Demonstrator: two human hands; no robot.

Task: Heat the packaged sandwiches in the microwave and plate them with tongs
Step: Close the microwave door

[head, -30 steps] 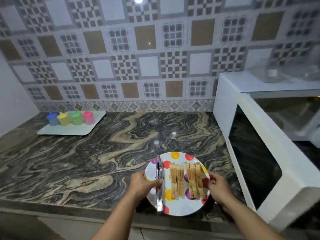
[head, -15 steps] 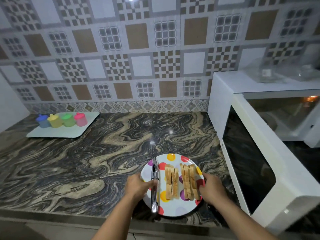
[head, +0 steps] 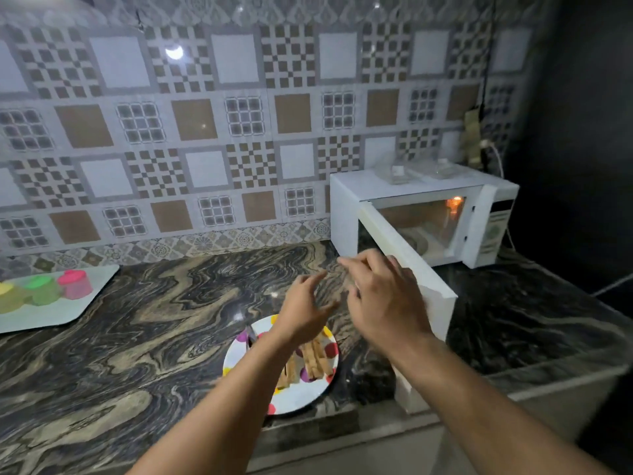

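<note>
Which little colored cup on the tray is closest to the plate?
The pink cup, at the right end of the row on the tray; the green and yellow ones sit farther left.

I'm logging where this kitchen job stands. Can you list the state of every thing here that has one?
White microwave: door swung open, interior lamp lit, no food visible inside.
Polka-dot round plate: on the marbled counter, holding cut sandwiches.
Metal tongs: lying on the plate's left side, mostly hidden.
Left hand: open, empty, above the plate.
Right hand: open, empty.
Pink-lidded jar: closed, on the white tray.
</note>
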